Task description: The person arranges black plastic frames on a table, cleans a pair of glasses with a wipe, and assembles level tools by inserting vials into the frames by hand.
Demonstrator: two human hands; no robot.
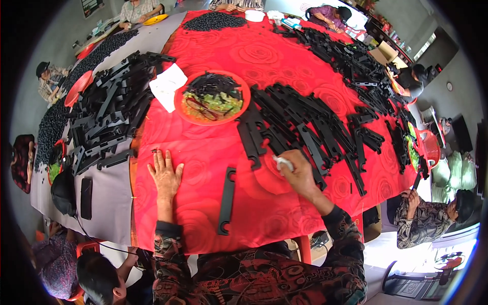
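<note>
My left hand (166, 179) lies flat on the red rose-patterned tablecloth (198, 147), fingers apart and nothing in it. Between my two hands, a single long black plastic strip (226, 201) with rounded notches at its ends rests near the table's front edge. My right hand (301, 175) is closed around a small white crumpled thing (283, 163), perhaps tissue or cloth; its exact kind cannot be made out. That hand is at the near side of a spread of similar black strips (292, 119), partly covering a few of them.
An orange-rimmed bowl (179, 104) holds black and green pieces, beside white paper (168, 86). More black strips heap at left (107, 112) and far right (356, 61). A black phone (86, 198) and black cap (63, 192) lie left. Other people sit around the table.
</note>
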